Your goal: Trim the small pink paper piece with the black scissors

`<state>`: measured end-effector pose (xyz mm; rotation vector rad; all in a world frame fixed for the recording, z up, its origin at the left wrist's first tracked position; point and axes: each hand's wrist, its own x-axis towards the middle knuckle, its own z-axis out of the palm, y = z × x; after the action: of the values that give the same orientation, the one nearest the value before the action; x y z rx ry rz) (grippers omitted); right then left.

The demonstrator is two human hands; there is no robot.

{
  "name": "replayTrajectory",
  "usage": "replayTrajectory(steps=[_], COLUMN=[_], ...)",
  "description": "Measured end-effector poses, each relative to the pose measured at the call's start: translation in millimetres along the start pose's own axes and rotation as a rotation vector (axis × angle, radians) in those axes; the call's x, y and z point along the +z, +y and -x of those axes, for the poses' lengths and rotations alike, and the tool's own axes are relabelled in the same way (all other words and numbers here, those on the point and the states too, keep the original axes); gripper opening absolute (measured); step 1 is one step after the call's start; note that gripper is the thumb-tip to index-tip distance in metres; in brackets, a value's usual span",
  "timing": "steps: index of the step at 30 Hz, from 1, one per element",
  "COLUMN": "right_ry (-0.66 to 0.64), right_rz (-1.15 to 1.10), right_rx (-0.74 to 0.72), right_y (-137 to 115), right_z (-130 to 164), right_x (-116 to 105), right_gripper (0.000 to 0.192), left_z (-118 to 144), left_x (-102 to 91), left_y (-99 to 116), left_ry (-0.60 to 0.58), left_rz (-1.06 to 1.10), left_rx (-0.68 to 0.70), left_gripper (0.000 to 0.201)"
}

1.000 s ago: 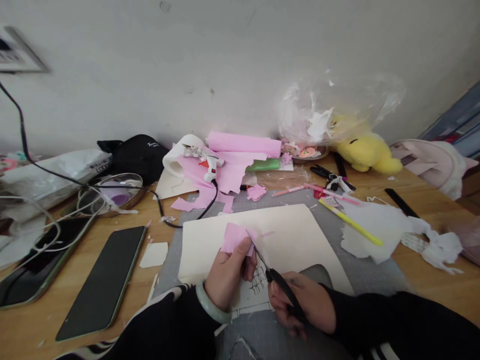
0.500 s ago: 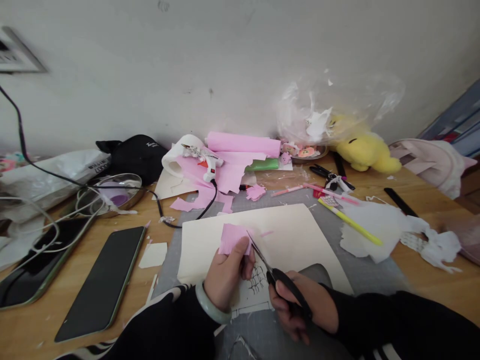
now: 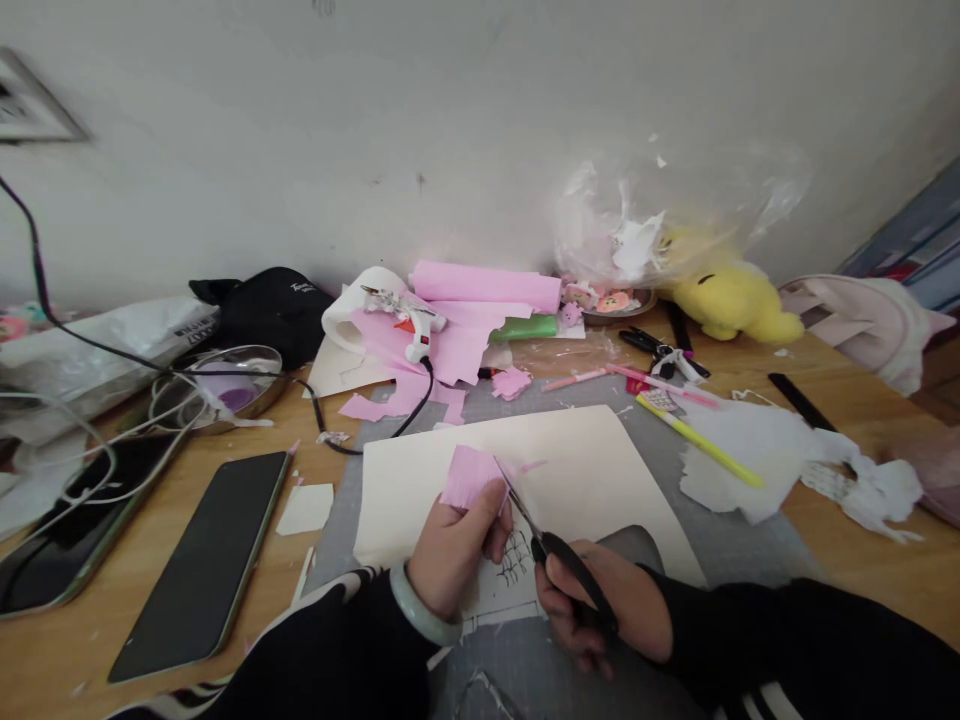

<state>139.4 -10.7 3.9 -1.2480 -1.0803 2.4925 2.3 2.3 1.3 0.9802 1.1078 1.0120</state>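
Note:
My left hand pinches a small piece of pink crepe paper above a cream sheet of card. My right hand grips black-handled scissors, whose blades point up and left and meet the right edge of the pink piece. A sheet with a black line drawing lies under both hands on a grey cutting mat.
A roll of pink crepe paper and a white glue gun with its black cord lie at the back. Two phones rest at the left. Pens, white paper scraps and a yellow plush toy sit at the right.
The scissor handles have shifted slightly in my right hand and the blades stay at the pink piece's edge. My left hand has turned the piece a little.

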Motion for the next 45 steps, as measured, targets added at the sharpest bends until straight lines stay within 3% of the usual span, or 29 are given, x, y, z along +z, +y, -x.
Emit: replayTrajectory(steps=[25, 36, 45], right_ry=[-0.074, -0.083, 0.009], right_rz=[-0.022, 0.002, 0.035], right_rx=[-0.054, -0.067, -0.038], right_y=[2.2, 2.6, -1.4], right_z=[2.6, 0.7, 2.6], right_x=[-3.3, -3.1, 0.7], right_gripper=[0.056, 0.055, 0.060], left_z=[0.5, -0.5, -0.4], left_x=[3.1, 0.4, 1.1], left_y=[7.8, 2.2, 3.1], left_ry=[0.040, -0.038, 0.016], left_rz=[0.017, -0.022, 0.012], left_rx=[0.005, 0.015, 0.001], left_gripper=[0.032, 0.037, 0.034])
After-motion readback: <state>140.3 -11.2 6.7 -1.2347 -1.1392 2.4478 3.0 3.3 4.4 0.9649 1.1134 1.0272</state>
